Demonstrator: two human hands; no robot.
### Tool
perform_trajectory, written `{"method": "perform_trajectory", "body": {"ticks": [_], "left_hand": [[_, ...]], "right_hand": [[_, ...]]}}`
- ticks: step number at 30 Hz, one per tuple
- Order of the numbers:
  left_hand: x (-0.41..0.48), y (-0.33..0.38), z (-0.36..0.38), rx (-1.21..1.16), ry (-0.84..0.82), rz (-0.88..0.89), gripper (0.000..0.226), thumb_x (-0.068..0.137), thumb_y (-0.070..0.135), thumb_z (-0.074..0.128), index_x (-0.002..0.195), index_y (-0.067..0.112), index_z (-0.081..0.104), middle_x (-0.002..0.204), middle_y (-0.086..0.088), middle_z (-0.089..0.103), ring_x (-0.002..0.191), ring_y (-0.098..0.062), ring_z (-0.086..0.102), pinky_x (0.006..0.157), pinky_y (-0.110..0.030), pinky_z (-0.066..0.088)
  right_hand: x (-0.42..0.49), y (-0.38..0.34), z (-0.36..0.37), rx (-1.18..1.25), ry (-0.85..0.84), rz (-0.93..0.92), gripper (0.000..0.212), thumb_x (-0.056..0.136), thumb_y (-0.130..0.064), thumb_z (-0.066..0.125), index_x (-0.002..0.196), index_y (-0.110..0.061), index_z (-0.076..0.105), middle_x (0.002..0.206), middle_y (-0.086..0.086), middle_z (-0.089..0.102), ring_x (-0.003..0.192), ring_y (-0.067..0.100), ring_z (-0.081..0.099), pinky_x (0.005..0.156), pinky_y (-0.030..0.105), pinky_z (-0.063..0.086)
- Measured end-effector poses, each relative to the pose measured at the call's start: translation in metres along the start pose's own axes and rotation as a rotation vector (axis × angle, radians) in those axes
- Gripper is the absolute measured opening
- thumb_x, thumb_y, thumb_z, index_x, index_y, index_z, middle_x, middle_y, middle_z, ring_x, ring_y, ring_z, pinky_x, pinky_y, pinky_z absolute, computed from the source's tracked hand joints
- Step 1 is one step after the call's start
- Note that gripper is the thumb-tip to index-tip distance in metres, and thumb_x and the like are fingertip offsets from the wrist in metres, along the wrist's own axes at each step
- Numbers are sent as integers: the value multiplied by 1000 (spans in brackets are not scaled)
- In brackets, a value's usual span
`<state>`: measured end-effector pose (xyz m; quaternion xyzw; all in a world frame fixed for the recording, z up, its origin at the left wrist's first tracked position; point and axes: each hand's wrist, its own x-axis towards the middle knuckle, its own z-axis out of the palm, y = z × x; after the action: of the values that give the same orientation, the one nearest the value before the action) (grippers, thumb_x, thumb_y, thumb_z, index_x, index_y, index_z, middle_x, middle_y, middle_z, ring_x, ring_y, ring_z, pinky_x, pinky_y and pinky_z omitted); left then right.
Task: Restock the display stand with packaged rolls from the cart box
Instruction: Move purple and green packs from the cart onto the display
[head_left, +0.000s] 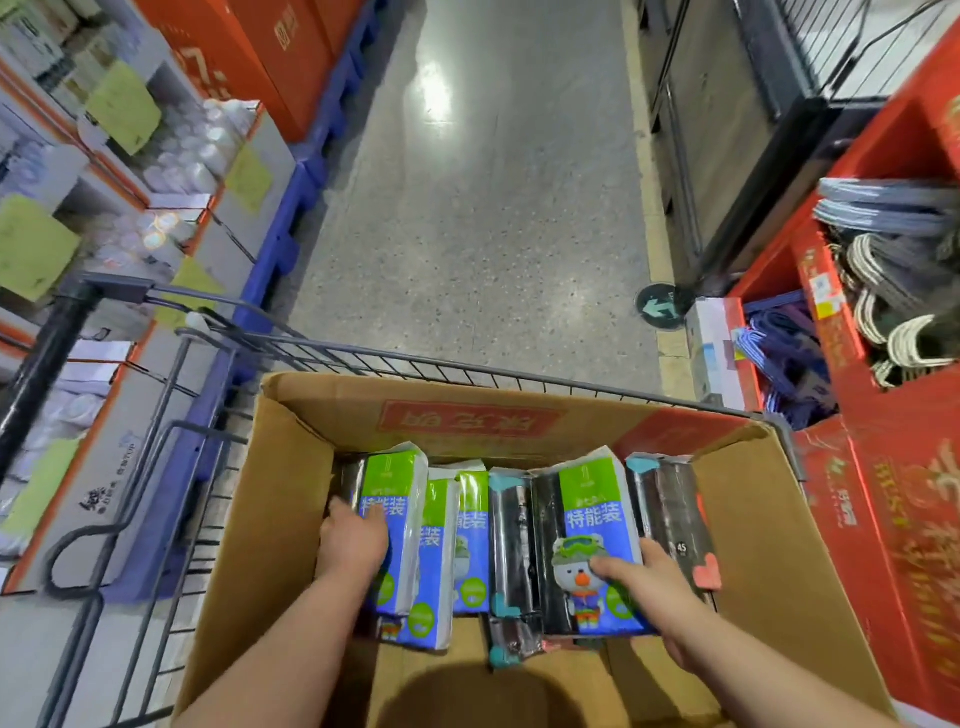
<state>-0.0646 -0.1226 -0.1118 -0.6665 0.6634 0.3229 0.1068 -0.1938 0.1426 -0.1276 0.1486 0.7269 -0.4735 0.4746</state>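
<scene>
The restocking looks to be at an early or middle point. The cardboard box (270, 519) in the wire cart (467, 370) holds a row of packs across its middle, and none is clear of the box yet. Which of the nearby shelves is the display stand cannot be told: there are grey shelves (171, 171) on the left and red bins (883, 467) on the right. So every pack in view is left to move, starting with the two in hand.

Both arms reach down from the near edge into the box. The left hand (353, 540) is on the left pack (392, 519), a green and blue one standing at the left end of the row, with fingers curled over its left edge and front. The right hand (654, 587) grips the right pack (592, 519), the one with a bear printed on it. Its thumb lies across the front and its fingers are tucked behind the right edge, beside the black rolls (670, 499). More green and blue packs (470, 525) stand between the two hands. The likely next step is to lift both packs out.
</scene>
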Motion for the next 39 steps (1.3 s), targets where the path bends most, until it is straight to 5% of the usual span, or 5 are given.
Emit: {"method": "perform_trajectory", "body": {"ticks": [6, 13, 25, 35, 39], "left_hand": [[3, -4, 6, -207, -53, -110, 87, 57, 59, 73, 118, -1, 52, 117, -24, 61, 101, -41, 62, 90, -46, 51], [-28, 7, 21, -20, -157, -11, 81, 42, 42, 60, 113, 5, 59, 113, -22, 62, 101, -37, 61, 87, -38, 52], [-110, 20, 45, -363, -328, 247, 49, 68, 13, 77, 96, 33, 43, 96, -22, 67, 76, -36, 68, 71, -57, 56], [-259, 56, 86, -500, -576, 514, 30, 80, 0, 69, 107, -1, 54, 89, -17, 66, 67, -24, 62, 49, -22, 51], [-349, 46, 122, -475, -757, 606, 37, 77, 4, 71, 107, 3, 51, 91, -23, 65, 55, -23, 66, 47, -31, 53]], "right_hand": [[-10, 13, -10, 20, 19, 32, 28, 80, -3, 70, 104, 0, 57, 96, 19, 71, 88, 38, 69, 79, 47, 57], [-23, 4, -10, 37, 18, 8, 28, 82, -5, 69, 106, -2, 54, 96, 16, 71, 78, 30, 70, 59, 30, 56], [-78, 1, -42, 95, 135, -114, 38, 58, -26, 78, 89, -18, 59, 105, 12, 66, 94, 28, 66, 89, 45, 54], [-173, 90, -156, 424, 351, -259, 19, 81, 4, 66, 97, -5, 59, 78, 9, 71, 56, 18, 67, 48, 26, 53], [-236, 169, -209, 593, 484, -288, 37, 71, -3, 74, 105, -6, 59, 89, 12, 72, 72, 29, 70, 64, 36, 60]]}}
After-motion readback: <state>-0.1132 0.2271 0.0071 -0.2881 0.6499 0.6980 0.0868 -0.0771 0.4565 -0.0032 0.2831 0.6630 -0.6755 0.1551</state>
